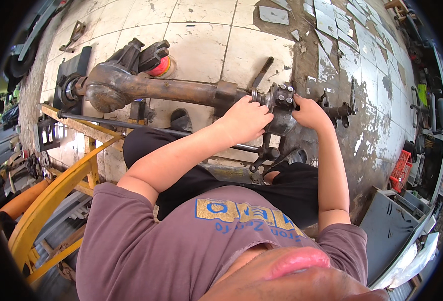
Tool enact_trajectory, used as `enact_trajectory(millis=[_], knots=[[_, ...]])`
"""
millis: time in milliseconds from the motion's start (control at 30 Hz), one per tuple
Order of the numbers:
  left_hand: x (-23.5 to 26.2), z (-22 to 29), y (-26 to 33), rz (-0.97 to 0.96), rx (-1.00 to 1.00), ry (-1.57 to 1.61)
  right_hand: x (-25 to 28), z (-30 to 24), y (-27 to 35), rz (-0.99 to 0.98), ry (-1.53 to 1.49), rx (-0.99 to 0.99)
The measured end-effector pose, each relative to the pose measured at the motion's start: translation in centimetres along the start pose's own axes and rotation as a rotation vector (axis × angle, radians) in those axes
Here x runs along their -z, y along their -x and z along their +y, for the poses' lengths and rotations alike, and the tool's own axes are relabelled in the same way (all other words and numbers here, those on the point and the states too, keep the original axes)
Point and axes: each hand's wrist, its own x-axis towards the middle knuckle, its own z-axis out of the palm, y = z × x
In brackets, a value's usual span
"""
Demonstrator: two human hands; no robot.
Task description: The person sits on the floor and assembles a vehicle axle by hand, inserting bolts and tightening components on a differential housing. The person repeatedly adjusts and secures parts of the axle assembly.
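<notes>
A rusty axle housing [171,90] lies across in front of me, its round differential bulge [108,83] toward the left. At its right end sits a dark steering knuckle [284,120] with a bolted cap [284,94] on top. My left hand [245,119] is closed, its curled fingers gripping the left edge of the knuckle beside the axle tube. From the other side my right hand [312,113] grips the knuckle, its fingertips against the capped part; their undersides are hidden. Below the housing runs a long steering rod [246,148], with a joint [266,154] near my knees.
A yellow metal frame [56,195] stands close on the left. Another hub-like part [339,111] lies right of the knuckle. Broken tiles [327,25] cover the floor at the far right. A red crate [401,170] and a grey metal box [389,226] stand on the right.
</notes>
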Motion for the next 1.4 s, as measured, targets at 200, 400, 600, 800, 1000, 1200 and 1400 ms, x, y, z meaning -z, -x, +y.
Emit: enact_trajectory(millis=[200, 400, 600, 800, 1000, 1200, 1400], knots=[[0.7, -0.1, -0.6, -0.151, 0.046, -0.007, -1.0, 0.9, -0.6, 0.081, -0.022, 0.028], [0.1, 0.3, -0.8, -0.124, 0.016, -0.001, -2.5, 1.5, -0.9, 0.176, -0.072, 0.038], [0.0, 0.6, -0.8, -0.125, 0.0, -0.003, -2.9, 2.3, -1.2, 0.172, -0.095, -0.011], [-0.4, 0.7, -0.8, -0.137, 0.004, 0.015, -3.1, 2.1, -1.1, 0.181, -0.13, 0.025], [0.2, 0.6, -0.8, -0.118, -0.005, 0.014, -3.9, 2.7, -1.8, 0.257, -0.149, 0.087], [0.0, 0.4, -1.1, -0.155, 0.021, 0.005, -2.6, 1.4, -1.1, 0.134, -0.079, -0.021], [-0.2, -0.2, -1.2, -0.191, 0.027, -0.005, -2.8, 1.5, -0.3, 0.152, -0.09, 0.029]])
